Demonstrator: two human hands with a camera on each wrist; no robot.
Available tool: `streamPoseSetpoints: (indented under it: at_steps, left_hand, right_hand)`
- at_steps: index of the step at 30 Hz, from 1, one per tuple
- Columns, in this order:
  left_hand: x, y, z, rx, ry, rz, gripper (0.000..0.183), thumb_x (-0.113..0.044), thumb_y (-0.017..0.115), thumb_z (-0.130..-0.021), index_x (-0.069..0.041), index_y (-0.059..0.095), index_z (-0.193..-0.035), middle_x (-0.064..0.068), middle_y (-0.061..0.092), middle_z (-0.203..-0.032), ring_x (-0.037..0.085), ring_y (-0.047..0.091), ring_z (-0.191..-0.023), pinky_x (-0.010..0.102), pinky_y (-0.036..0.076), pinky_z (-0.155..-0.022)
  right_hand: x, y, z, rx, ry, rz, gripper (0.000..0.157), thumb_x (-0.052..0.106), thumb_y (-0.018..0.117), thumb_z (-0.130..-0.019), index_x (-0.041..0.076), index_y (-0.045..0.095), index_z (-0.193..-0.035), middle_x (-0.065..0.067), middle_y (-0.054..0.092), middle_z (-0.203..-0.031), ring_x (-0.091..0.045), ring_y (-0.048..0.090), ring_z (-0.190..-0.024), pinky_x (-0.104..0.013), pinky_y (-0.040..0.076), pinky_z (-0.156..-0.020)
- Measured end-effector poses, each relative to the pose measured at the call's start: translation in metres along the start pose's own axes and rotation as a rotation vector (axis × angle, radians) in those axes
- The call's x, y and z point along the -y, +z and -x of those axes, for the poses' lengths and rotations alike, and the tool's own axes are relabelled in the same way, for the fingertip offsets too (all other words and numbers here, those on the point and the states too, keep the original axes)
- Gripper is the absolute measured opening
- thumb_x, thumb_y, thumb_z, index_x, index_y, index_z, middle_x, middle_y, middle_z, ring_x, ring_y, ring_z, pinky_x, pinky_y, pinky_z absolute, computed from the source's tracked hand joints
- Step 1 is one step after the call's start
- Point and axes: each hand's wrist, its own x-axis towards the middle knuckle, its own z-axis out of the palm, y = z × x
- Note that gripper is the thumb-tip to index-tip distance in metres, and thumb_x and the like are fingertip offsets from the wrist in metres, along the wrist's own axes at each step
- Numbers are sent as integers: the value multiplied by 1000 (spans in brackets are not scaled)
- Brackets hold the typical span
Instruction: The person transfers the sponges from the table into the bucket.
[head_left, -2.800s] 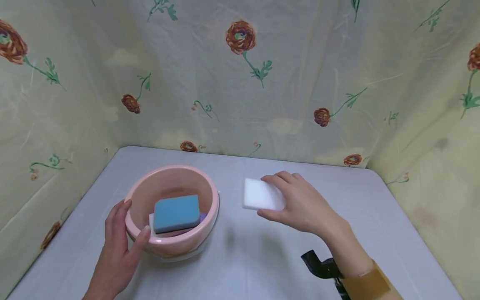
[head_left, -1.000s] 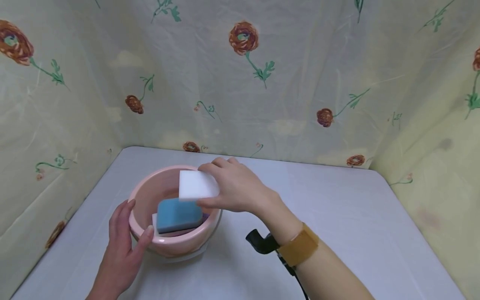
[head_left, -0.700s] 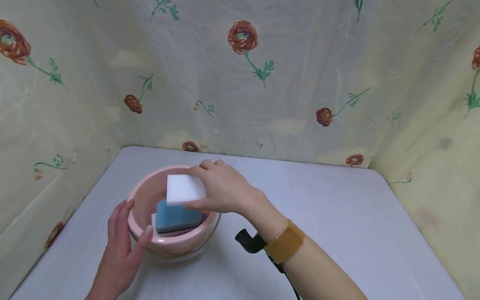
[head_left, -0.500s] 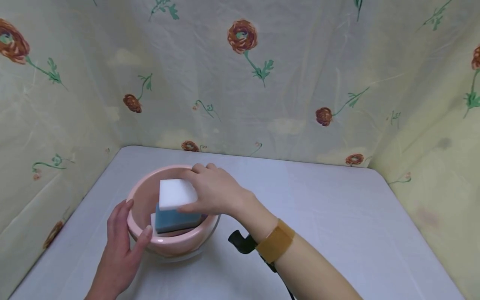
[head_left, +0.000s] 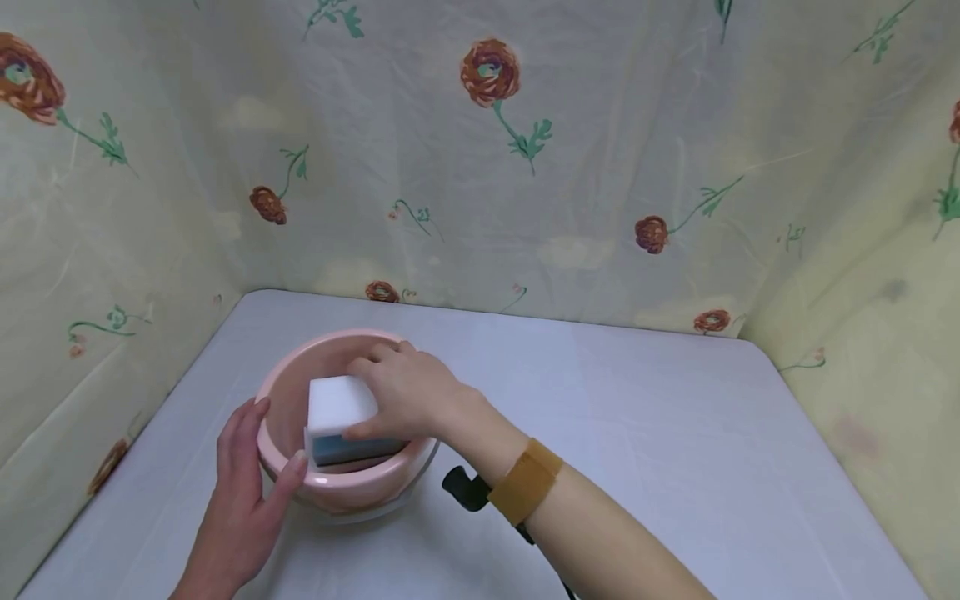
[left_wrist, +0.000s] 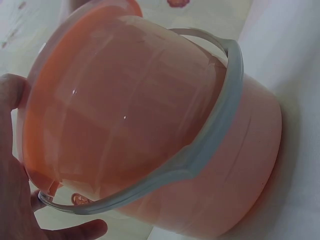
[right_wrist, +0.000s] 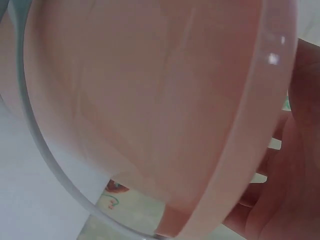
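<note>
A pink bucket (head_left: 367,485) stands on the table at left, its grey handle (left_wrist: 220,112) hanging down the outside. My left hand (head_left: 238,504) grips its rim from the left, the thumb on the front edge. Inside the bucket, my right hand (head_left: 408,390) pinches a white sponge block (head_left: 339,404) between thumb and fingers, right over a blue sponge (head_left: 347,450). The white block covers most of the blue one. Under them, edges of other flat pieces show at the bottom. In the right wrist view the bucket wall hides the sponges, and the right hand (right_wrist: 287,160) reaches past the rim.
A white-covered table (head_left: 637,450) extends to the right of the bucket. Flower-patterned curtain sheeting (head_left: 570,167) encloses its back and sides. A black wrist camera (head_left: 467,490) hangs from a tan strap (head_left: 527,482) on my right wrist, close to the bucket's side.
My right hand has carried the white sponge block left from over the table, then down into the bucket onto the blue sponge. The left hand has stayed on the rim.
</note>
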Motion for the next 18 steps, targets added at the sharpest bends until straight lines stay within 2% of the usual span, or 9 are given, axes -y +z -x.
streamPoseSetpoints:
  at_steps: [7,18]
  left_hand:
    - [0,-1,0,1,17,4,85,-57,47,-102,-23,-3,-162,14,-7,-164,52,25,-141,69,30,-105]
    - [0,-1,0,1,26,5,84,-55,47,-103,-21,-2,-162,15,-6,-164,53,26,-140,70,30,-105]
  right_hand:
    - [5,5,-5,9,-17,46,70,59,74,-85,20,58,-140,-1,58,-135,-20,53,-115,-32,48,-94]
    - [6,12,-10,42,-8,69,70,60,72,-86,20,57,-141,-1,58,-129,-19,51,-107,-33,48,-88]
